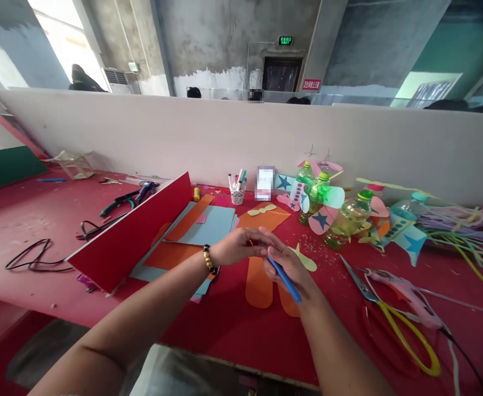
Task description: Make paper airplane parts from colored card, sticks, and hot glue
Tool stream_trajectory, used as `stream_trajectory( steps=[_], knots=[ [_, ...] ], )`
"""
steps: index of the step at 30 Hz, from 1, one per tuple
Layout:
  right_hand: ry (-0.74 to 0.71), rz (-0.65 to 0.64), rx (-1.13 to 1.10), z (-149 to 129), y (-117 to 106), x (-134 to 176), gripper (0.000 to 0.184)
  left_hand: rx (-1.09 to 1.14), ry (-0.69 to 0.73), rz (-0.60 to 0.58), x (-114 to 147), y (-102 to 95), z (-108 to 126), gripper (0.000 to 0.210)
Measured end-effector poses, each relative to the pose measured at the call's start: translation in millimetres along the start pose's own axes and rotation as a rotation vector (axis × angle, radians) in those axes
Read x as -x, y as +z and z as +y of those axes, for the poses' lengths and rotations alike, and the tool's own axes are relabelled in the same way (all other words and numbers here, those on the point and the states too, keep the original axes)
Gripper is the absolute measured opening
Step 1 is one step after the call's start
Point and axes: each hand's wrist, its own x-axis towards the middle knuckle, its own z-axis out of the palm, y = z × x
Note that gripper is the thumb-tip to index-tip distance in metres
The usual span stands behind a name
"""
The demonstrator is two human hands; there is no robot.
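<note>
A blue marker pen (285,279) lies slanted across the palm of my right hand (287,263), its fingers curled round it. My left hand (241,246), with a beaded bracelet (210,259) at the wrist, meets the right one at the marker's far end. Its fingers are bent and pinched together; whatever they hold there is hidden. Under the hands lie two orange paper pieces with rounded ends, the left orange piece (259,283) and the right orange piece (290,300). A pale yellow paper shape (305,257) sits just beyond my right hand.
Scissors (379,308) and a pink glue gun (406,297) lie at right. Plastic bottles (349,217) with paper planes stand behind them. A red upright board (134,231), blue-grey paper sheets (212,225) and a pen cup (237,195) are at left and centre. A white partition (163,132) closes the back.
</note>
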Motion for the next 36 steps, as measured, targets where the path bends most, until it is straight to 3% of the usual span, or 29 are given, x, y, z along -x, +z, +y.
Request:
stream_trajectory(
  steps=[5, 13, 15, 17, 19, 27, 36],
  knots=[
    [0.092, -0.164, 0.116, -1.2, -4.0, 4.6, 0.042, 0.026, -0.11, 0.085, 11.7, -7.3, -13.1, 0.028],
    [0.165, -0.163, 0.357, -2.3, -13.8, 0.7, 0.03, 0.107, -0.216, 0.209, 22.7, -16.4, -38.1, 0.027],
    [0.162, -0.188, 0.366, -5.5, -19.7, 2.5, 0.027, 0.139, -0.198, 0.34, 26.0, -27.5, -40.3, 0.027],
    [0.137, -0.186, 0.332, -8.5, -25.8, 3.7, 0.026, 0.188, -0.161, 0.59, 29.6, -40.0, -39.9, 0.029],
    [0.075, -0.135, 0.256, -9.0, -28.5, 2.5, 0.025, 0.253, -0.138, 0.704, 31.8, -45.2, -39.0, 0.028],
    [-0.375, 0.206, 0.031, 5.5, -20.2, -13.6, 0.011, 0.623, -0.321, 0.441, 26.5, 2.9, -49.2, 0.037],
    [-0.447, 0.245, 0.105, 12.5, -15.9, -16.5, 0.01, 0.688, -0.345, 0.448, 27.4, 11.6, -56.0, 0.042]
  ],
)
